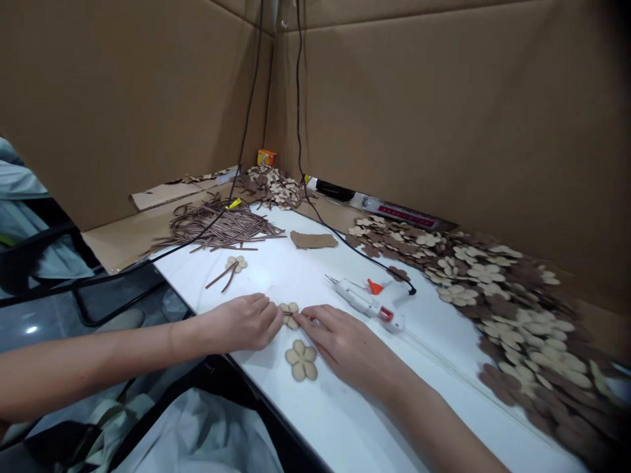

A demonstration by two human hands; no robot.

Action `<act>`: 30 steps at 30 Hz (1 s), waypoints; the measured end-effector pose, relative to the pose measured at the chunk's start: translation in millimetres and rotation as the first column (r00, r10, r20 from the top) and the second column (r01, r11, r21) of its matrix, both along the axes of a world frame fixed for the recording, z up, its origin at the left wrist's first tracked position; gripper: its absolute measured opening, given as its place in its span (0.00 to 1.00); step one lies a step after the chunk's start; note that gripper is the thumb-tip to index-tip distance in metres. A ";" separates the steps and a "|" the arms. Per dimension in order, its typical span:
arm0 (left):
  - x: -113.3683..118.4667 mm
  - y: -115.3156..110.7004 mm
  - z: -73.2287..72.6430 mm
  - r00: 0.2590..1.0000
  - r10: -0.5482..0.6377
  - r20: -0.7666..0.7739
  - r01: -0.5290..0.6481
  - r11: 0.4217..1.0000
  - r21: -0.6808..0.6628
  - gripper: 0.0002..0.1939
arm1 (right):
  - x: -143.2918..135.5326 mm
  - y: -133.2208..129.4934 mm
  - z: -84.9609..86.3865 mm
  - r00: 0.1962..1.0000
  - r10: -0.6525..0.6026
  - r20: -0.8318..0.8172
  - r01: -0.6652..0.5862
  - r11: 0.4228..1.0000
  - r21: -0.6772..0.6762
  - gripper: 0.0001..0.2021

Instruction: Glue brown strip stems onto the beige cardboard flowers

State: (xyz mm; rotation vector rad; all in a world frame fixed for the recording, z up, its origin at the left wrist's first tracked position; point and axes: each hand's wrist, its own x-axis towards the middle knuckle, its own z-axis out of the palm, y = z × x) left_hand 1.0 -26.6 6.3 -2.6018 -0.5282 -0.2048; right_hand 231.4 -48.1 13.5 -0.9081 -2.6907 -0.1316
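Beige five-petalled fabric-like flower (292,307), thin brown strip (288,313) across: presumably light, soft; best gripped at strip ends. Left hand (249,322), right hand (345,341): fingers pinched closed on strip.

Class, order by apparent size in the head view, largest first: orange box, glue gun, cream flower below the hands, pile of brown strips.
Pile of brown strips
Glue gun
Cream flower
Orange box (farther off, so true size unsure)
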 end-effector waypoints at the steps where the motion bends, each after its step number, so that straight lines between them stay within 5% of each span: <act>1: 1.2 -1.6 0.6 1.000 0.000 -0.007 0.001 1.000 0.015 0.11 | 0.0 0.0 0.5 1.000 -0.001 -0.001 0.001 1.000 -0.010 0.17; 7: 10.3 -10.0 4.8 0.996 0.021 -0.092 -0.012 0.994 0.104 0.12 | 2.4 0.8 2.7 1.000 -0.006 -0.026 0.004 0.994 -0.110 0.20; 15: 15.7 -15.1 2.6 0.988 0.094 -0.120 -0.092 0.996 0.021 0.15 | 7.9 1.4 2.1 1.000 -0.022 -0.020 0.018 0.985 -0.169 0.24; 30: -1.5 -19.9 -3.5 0.986 0.144 0.083 -0.148 0.988 0.037 0.19 | 2.1 1.7 1.2 0.992 0.067 0.106 -0.076 0.993 0.090 0.19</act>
